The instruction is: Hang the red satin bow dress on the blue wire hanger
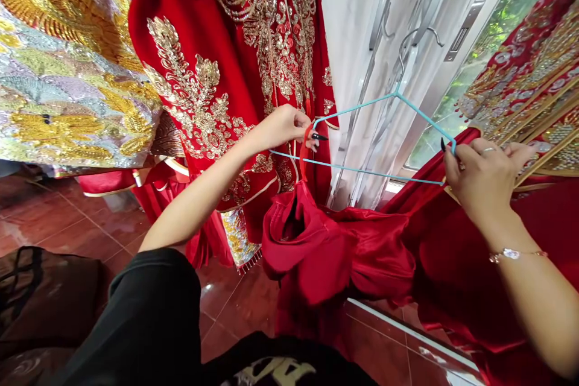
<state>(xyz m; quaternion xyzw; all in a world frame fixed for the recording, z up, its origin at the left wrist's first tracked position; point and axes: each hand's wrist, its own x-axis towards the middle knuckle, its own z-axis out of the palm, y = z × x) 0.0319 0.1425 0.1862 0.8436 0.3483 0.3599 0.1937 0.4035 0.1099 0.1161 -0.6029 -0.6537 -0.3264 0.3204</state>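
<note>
A light-blue wire hanger (357, 107) spans the space between my two hands, its bare metal hook pointing up by the white door. My left hand (289, 126) pinches a thin red strap at the hanger's left shoulder. From that strap hangs a plain red satin garment (312, 241), sagging below the hanger's bottom bar. My right hand (482, 172) is closed around the hanger's right corner, with red cloth running up to it. Whether a second strap lies under those fingers is hidden.
On the left hang a red jacket with gold embroidery (208, 90) and a gold-and-pastel sequined garment (76, 72). Another beaded red garment (538, 84) is at right. Behind the hanger stands a white door (353, 30). A dark bag (45, 301) rests on the red tiled floor (239, 307).
</note>
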